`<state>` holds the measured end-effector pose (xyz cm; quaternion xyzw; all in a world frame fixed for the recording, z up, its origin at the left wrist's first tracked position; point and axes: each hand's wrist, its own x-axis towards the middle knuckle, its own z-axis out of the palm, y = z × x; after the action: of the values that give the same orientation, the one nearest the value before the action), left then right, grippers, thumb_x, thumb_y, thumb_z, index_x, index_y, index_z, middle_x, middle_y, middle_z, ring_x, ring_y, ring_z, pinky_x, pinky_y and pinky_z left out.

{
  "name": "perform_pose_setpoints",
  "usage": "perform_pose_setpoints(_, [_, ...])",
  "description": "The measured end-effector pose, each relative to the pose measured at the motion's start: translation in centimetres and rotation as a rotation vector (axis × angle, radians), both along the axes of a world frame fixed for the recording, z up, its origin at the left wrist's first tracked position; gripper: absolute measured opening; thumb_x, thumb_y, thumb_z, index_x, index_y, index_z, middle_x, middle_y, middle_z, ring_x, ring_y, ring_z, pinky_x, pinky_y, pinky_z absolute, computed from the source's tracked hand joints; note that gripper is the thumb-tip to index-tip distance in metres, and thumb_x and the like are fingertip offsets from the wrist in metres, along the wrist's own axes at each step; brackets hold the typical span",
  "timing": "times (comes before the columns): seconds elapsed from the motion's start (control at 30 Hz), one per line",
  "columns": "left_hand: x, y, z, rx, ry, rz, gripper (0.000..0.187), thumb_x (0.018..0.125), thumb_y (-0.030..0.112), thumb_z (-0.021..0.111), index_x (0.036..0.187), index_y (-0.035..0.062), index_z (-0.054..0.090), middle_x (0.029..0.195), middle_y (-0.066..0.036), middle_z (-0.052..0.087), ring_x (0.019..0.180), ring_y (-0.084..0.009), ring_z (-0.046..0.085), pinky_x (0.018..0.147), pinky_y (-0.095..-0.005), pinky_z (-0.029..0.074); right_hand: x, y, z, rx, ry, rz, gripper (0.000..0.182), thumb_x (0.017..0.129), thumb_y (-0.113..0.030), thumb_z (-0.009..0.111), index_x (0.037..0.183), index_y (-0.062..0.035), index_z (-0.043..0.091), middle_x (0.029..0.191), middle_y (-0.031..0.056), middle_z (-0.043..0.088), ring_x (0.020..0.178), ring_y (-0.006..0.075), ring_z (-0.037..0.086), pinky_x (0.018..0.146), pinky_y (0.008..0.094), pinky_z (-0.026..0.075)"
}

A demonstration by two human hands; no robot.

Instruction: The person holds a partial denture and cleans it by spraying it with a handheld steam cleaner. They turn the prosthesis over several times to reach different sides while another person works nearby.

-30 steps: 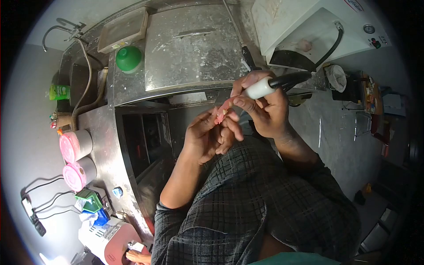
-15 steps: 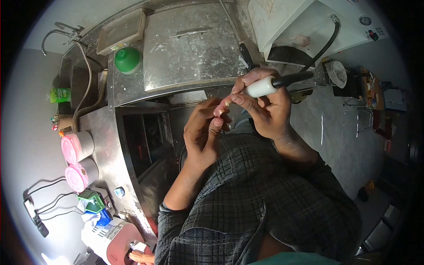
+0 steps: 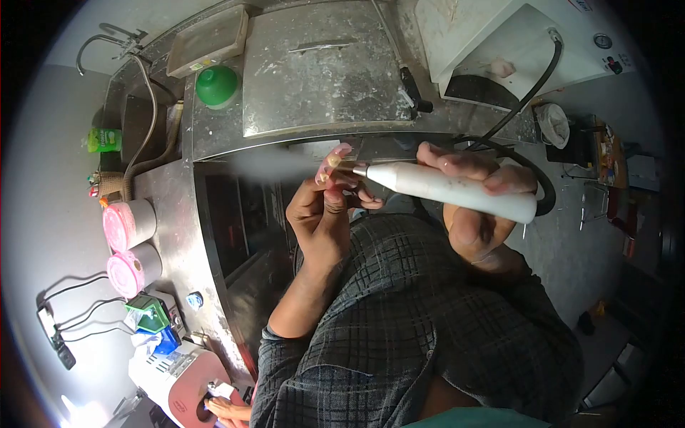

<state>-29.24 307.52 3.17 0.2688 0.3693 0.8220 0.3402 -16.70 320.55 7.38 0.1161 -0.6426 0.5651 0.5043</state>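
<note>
My left hand (image 3: 319, 232) pinches a pink partial denture (image 3: 331, 164) with a few yellowish-white teeth, held up between thumb and fingers. In my right hand (image 3: 477, 234) is a white, pen-like steam handpiece (image 3: 446, 191), fingers over its top and thumb beneath. Its narrow metal nozzle (image 3: 362, 171) points left, close to the denture. A pale jet of mist (image 3: 275, 162) streams away on the denture's far side. From the handpiece's rear end, a black hose (image 3: 546, 194) loops up toward a white cabinet (image 3: 479, 43).
Behind my hands lies a stained metal counter (image 3: 314, 85) with a green bowl (image 3: 216, 86) and a shallow tray (image 3: 208, 43). Pink-lidded tubs (image 3: 128, 223) line the left side. At lower left, another person's hand (image 3: 227, 411) reaches to a pink-and-white machine (image 3: 189, 389).
The handpiece has swung round from pointing away, its nozzle now facing the denture, and mist has appeared. My right hand has moved right, off the denture, which now stands more upright in my left.
</note>
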Motion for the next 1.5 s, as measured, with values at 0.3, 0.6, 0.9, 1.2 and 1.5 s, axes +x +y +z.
perform_pose_setpoints(0.3, [0.3, -0.1, -0.5, 0.044, -0.036, 0.040, 0.027, 0.095, 0.022, 0.054, 0.112, 0.0015, 0.058, 0.134, -0.024, 0.046, 0.074, -0.0249, 0.066, 0.058, -0.0355, 0.061, -0.1, 0.3, -0.6, 0.076, 0.009, 0.176, 0.045, 0.085, -0.016, 0.069, 0.110, -0.0047, 0.033, 0.123, 0.0358, 0.049, 0.121, 0.0456, 0.049, 0.104, 0.0625, 0.035])
perform_pose_setpoints(0.6, [0.7, 0.3, 0.1, 0.013, -0.001, 0.096, 0.032, 0.096, 0.026, 0.054, 0.107, -0.0043, 0.058, 0.123, -0.024, 0.054, 0.066, -0.0223, 0.063, 0.051, -0.0331, 0.057, -0.1, -0.1, -0.3, 0.083, -0.041, 0.167, 0.048, 0.085, -0.013, 0.069, 0.112, -0.0063, 0.029, 0.120, 0.0346, 0.050, 0.120, 0.0498, 0.048, 0.102, 0.0614, 0.038])
perform_pose_setpoints(0.9, [0.3, -0.3, -0.9, 0.005, -0.053, 0.090, 0.030, 0.098, 0.022, 0.050, 0.111, -0.0032, 0.058, 0.093, -0.023, 0.065, 0.062, -0.0252, 0.063, 0.054, -0.0371, 0.056, -0.5, -0.4, 0.0, 0.092, -0.015, 0.025, 0.048, 0.085, -0.014, 0.067, 0.111, -0.0058, 0.027, 0.116, 0.0330, 0.053, 0.115, 0.0451, 0.054, 0.097, 0.0581, 0.045])
perform_pose_setpoints(1.2, [0.1, -0.1, -0.3, -0.037, -0.116, 0.074, 0.036, 0.098, 0.027, 0.049, 0.098, -0.0075, 0.057, 0.090, -0.021, 0.065, 0.058, -0.0211, 0.061, 0.048, -0.0323, 0.054, -0.6, 0.0, 0.0, 0.122, -0.029, -0.082, 0.046, 0.085, -0.013, 0.067, 0.110, -0.0040, 0.028, 0.110, 0.0297, 0.056, 0.106, 0.0373, 0.061, 0.095, 0.0574, 0.047])
perform_pose_setpoints(1.5, [-0.6, -0.3, -0.6, -0.271, 0.487, 0.249, 0.015, 0.094, 0.010, 0.058, 0.095, -0.0051, 0.056, 0.108, -0.018, 0.062, 0.104, -0.0243, 0.060, 0.098, -0.0408, 0.041, -0.9, 0.5, 0.3, 0.052, -0.063, -0.278, 0.040, 0.086, -0.006, 0.066, 0.109, -0.0010, 0.035, 0.104, 0.0284, 0.060, 0.100, 0.0361, 0.063, 0.092, 0.0531, 0.051])
